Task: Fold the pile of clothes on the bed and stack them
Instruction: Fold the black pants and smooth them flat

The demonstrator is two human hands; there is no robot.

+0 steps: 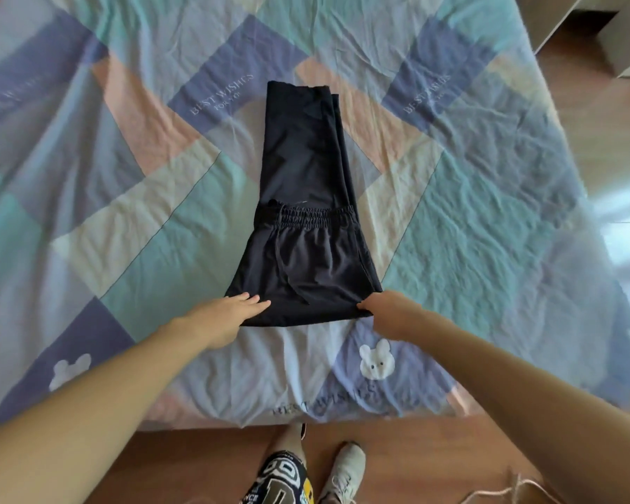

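Note:
Dark navy trousers lie lengthwise in the middle of the bed, folded leg on leg, with the near part doubled back so the elastic waistband and drawstring face up. My left hand rests with straight fingers on the near left corner of the fold. At the near right corner, my right hand pinches the cloth's edge.
The bed is covered by a wrinkled patchwork sheet in blue, teal, pink and cream with rabbit prints. Its near edge meets a wooden floor, where my legs and a white shoe stand. Pale furniture sits at the far right.

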